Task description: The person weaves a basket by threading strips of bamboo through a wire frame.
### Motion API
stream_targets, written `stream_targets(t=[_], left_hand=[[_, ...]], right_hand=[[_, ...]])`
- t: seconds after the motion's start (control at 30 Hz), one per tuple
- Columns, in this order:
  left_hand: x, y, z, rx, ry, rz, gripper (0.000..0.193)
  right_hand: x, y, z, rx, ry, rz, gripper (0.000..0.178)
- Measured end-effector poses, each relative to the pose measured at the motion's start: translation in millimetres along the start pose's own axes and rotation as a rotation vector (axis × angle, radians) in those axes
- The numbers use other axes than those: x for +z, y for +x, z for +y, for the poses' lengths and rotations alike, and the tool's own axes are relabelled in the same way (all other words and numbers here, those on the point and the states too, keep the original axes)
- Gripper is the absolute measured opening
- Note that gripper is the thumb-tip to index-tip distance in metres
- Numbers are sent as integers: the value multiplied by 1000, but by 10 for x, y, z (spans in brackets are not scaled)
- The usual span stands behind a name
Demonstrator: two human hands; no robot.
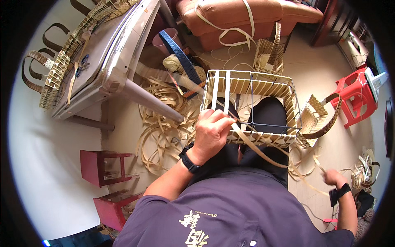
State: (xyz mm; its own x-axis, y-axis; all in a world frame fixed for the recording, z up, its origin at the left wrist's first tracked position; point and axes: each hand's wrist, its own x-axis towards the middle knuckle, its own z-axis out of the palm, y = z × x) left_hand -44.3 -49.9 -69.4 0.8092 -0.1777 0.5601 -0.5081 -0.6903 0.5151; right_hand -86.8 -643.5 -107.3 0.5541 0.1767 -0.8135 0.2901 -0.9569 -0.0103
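Observation:
A rectangular basket frame (252,124) of dark wire rests on my lap, its sides woven with tan flat strips. Two pale strips (227,92) cross its left part from far rim to near. My left hand (214,129) is closed at the near left corner, pinching a long tan strip (263,153) against the rim. This strip trails right across my lap in a loose curve. Out to the right, well apart from the basket, my right hand (335,179) is closed and somewhat blurred, with a length of tan strip at its fingers.
Loose coils of tan strip (162,96) cover the floor left of the basket. Small handled baskets stand beyond (269,55) and right (314,117). A table (119,53), red stools (96,168), a red plastic stool (358,94) and a brown sofa (234,20) surround me.

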Motion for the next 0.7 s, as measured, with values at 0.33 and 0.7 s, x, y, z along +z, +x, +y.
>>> stream_targets(t=[0.33,0.7], left_hand=[[-57,21,-74,10,-30,1,17],[36,7,8,-4,-50,13,17]], right_hand=[[-1458,472,-2775,-756,840,320,45],[715,412,462,150,-38,64,19]])
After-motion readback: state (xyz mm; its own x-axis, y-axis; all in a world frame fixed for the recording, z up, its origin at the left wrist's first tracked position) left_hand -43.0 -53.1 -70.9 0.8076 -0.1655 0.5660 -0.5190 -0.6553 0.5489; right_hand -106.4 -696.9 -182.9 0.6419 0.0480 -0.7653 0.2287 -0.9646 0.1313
